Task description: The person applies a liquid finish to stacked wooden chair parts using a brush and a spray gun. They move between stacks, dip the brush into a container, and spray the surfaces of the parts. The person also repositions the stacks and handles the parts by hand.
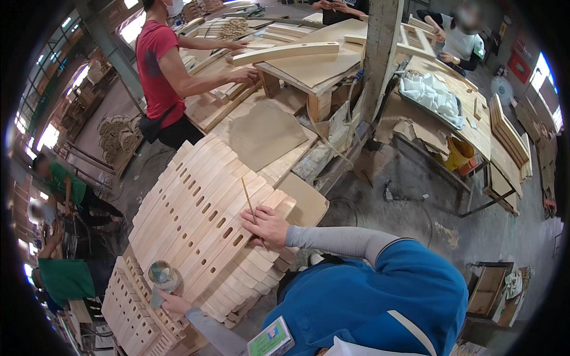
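My right hand (268, 227) is closed round a thin yellowish stick (246, 197) that points away from me. It rests at the right end of a broad row of pale wooden slats (199, 196), near their oval slots. The stick's lower end is hidden under my fingers. Down on the left, my left hand (174, 303) grips a small, stained, round cup (164, 276) by its near side. What fills the cup I cannot make out. Beside it lies a second group of slotted wooden pieces (127, 305).
Beyond the slats a person in a red shirt (159, 65) handles wood at a workbench (320, 71). A concrete post (380, 59) rises past it. Farther right, a tray of white cloths (430, 98) stands on a table above a yellow bucket (456, 153). People in green (65, 276) work at left.
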Demonstrator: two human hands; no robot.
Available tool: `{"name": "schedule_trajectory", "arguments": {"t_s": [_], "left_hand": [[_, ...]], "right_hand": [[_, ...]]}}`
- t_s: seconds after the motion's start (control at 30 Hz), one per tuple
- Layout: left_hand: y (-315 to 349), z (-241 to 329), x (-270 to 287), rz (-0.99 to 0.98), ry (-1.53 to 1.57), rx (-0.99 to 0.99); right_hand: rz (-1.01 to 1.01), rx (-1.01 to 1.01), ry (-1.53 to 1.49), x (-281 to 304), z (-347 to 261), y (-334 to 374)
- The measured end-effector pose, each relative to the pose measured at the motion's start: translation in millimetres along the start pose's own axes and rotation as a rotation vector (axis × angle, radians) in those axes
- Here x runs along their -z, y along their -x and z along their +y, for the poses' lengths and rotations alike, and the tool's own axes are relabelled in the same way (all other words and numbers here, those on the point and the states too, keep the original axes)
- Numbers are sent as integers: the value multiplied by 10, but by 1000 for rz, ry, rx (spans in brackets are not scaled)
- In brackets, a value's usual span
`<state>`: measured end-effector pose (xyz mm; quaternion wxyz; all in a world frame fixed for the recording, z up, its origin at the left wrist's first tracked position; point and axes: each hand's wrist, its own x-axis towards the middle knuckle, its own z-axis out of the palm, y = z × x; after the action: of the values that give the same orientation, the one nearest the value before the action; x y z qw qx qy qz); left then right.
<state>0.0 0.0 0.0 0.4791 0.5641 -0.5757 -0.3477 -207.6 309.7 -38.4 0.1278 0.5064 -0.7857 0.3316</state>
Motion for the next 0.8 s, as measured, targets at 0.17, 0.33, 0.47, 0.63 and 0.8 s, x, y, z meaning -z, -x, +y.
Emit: {"name": "schedule_trajectory", "arguments": {"t_s": [0.17, 0.33, 0.47, 0.63, 0.8], "left_hand": [[183, -35, 45, -31, 30, -19], [70, 66, 15, 7, 95, -82], [82, 78, -74, -21, 171, -73], [-68, -49, -1, -25, 228, -93], [-170, -181, 16, -61, 203, -52]], "right_hand": [[-12, 1, -21, 23, 44, 61], [1, -1, -50, -15, -42, -28], [-34, -44, -35, -32, -69, -27], [-20, -25, -28, -75, -158, -62], [-12, -30, -17, -128, -195, -62]]}}
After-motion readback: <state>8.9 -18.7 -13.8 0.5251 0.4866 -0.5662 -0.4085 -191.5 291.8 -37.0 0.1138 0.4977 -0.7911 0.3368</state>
